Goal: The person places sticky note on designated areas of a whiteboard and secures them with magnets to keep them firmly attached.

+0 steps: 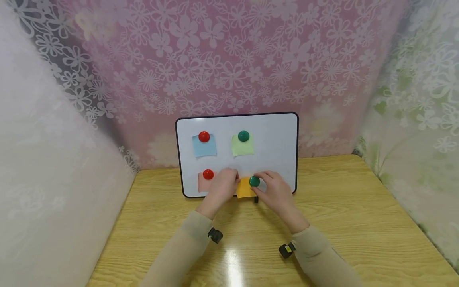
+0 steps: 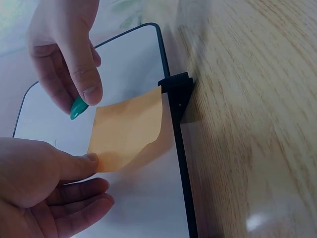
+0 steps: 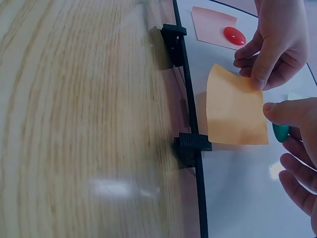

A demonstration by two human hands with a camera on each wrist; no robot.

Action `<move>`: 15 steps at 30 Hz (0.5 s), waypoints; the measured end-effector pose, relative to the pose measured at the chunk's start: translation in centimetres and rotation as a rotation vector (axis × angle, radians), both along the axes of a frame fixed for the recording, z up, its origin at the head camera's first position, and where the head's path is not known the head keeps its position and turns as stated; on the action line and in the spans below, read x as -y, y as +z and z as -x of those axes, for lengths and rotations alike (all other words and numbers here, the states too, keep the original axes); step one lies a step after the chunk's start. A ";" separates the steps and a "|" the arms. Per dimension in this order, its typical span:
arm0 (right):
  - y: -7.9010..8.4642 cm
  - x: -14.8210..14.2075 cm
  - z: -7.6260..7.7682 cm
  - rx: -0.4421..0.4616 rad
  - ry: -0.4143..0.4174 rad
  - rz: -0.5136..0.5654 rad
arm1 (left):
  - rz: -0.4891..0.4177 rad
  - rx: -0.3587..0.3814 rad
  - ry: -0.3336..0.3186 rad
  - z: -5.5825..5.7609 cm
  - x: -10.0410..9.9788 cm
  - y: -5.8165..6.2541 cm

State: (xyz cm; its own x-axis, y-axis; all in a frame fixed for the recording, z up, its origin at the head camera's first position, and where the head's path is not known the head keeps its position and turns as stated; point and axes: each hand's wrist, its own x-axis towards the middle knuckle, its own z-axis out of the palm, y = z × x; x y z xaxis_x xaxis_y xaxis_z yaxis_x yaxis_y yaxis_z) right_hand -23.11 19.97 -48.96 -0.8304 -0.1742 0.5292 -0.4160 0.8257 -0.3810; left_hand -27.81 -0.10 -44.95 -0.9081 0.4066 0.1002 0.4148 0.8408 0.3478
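A small whiteboard with a black frame leans upright at the back of the table. My left hand pinches the upper left corner of an orange sticky note between thumb and finger, low on the board. The note's lower part curls away from the board in the left wrist view. From the right, my right hand holds a round green magnet between thumb and fingers, at the note's upper right edge. The right thumb comes close to the note's top edge in the right wrist view.
Red magnets pin a blue note and a pink note; another green magnet pins a light green note. Black clip-like feet hold the board's lower edge. Floral curtains stand behind the wooden table.
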 end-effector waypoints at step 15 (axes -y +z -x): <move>-0.6 0.8 0.9 -0.052 -0.027 0.014 | 0.034 -0.052 -0.010 0.5 -0.2 0.2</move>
